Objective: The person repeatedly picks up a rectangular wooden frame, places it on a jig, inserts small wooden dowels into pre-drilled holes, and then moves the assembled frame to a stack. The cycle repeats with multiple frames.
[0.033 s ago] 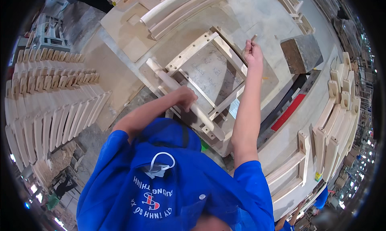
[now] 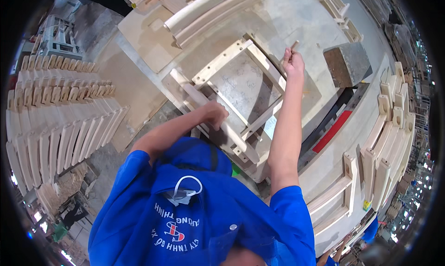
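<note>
A pale wooden chair frame (image 2: 241,87) lies flat on the workbench (image 2: 296,15) in front of me. My left hand (image 2: 215,115) is closed on the frame's near thick rail (image 2: 194,97). My right hand (image 2: 294,62) reaches out over the frame's far corner, pinching a short wooden peg (image 2: 293,45) that sticks up from my fingers. My blue shirt fills the lower part of the view.
Rows of stacked wooden parts (image 2: 60,122) stand at the left. Long curved wooden pieces (image 2: 208,11) lie at the back. A grey block (image 2: 347,62) and a red strip (image 2: 331,131) are at the right, beside more wooden frames (image 2: 384,141). Another person in blue (image 2: 371,229) is at lower right.
</note>
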Motion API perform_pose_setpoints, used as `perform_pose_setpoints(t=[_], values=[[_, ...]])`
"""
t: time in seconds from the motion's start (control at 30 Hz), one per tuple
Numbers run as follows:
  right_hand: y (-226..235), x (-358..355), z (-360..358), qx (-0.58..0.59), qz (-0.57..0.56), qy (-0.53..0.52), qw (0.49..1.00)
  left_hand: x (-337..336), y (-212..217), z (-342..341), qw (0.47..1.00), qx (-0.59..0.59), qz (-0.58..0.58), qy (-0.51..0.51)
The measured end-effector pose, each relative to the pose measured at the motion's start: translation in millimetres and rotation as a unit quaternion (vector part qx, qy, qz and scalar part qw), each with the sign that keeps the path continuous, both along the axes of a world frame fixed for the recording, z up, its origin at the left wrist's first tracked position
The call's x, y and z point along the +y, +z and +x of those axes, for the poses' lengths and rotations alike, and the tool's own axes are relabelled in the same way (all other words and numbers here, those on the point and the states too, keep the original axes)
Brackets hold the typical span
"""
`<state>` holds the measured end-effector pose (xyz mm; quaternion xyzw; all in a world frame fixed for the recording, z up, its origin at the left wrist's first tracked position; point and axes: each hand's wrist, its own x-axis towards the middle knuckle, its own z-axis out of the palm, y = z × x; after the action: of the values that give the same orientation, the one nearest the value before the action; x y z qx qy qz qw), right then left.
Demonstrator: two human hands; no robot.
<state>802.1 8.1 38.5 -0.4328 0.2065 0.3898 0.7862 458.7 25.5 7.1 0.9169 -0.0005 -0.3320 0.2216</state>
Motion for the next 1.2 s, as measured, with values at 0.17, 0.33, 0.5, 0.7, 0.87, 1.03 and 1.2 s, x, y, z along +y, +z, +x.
perform_pose_setpoints(t=[0.17, 0.33, 0.5, 0.7, 0.87, 1.03, 1.2], values=[[0, 22, 6, -0.006, -0.035, 0.091, 0.995, -8, -29, -26, 0.996, -0.071, 0.059, 0.010], [-28, -29, 31, -0.120, -0.062, 0.092, 0.987, -13, -12, 3, 0.994, -0.090, 0.049, -0.040], [68, -35, -42, -0.271, -0.201, 0.181, 0.924, -22, 63, -33, 0.989, -0.105, 0.102, 0.014], [216, -121, -84, -0.540, -0.163, 0.003, 0.826, -15, 155, -49, 0.963, -0.214, 0.104, 0.127], [277, -192, -125, -0.553, -0.180, -0.199, 0.789, 51, 248, 21, 0.931, -0.262, 0.072, 0.242], [266, -202, -182, -0.530, -0.217, -0.210, 0.792, 183, 280, 129, 0.856, -0.418, 0.088, 0.291], [188, -209, -258, -0.458, -0.196, -0.058, 0.865, 292, 262, 206, 0.849, -0.354, 0.137, 0.367]])
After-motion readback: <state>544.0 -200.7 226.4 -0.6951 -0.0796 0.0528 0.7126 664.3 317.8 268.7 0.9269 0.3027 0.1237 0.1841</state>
